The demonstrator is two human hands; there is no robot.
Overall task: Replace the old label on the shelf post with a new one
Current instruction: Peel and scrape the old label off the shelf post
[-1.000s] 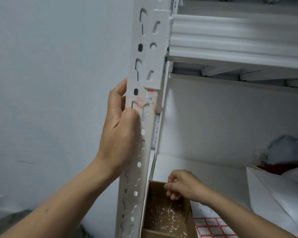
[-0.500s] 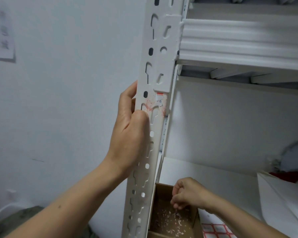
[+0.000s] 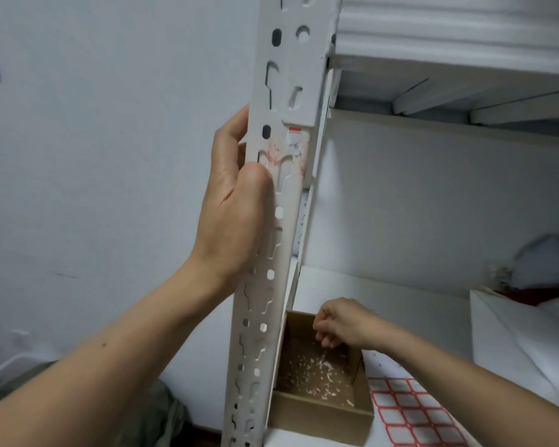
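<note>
Left hand (image 3: 231, 204) wrapped round the shelf post (image 3: 283, 175), fingers curled behind its left edge, thumb pressed flat on the front face just below the old label (image 3: 292, 146). Steady brace, nothing else in that grip. Right hand (image 3: 339, 324) down low over the back left corner of the cardboard box (image 3: 323, 411), fingertips pinched loosely together and pointing down into it; whether a scrap sits between them cannot be told, too small. Box floor scattered with pale paper scrapings (image 3: 313, 369).

Up on the post, mostly gone: a torn white patch with a red strip along its top, tucked right under the lower edge of the bracket plate, pink-red smears spread across the slots beside it. Thin, brittle stuff by the look, likely to come away in flakes rather than one sheet, so best attacked from a lifted torn edge with a nail. Residue probably tacky and stubborn.

Sheet of new labels (image 3: 413, 414) lying on the shelf board (image 3: 384, 295) just right of the box, near the front edge, red-bordered blanks in rows. Featherlight, floppy, sticky-backed; best peeled from a corner and kept off the fingertips. White bag (image 3: 523, 337) further right.
</note>
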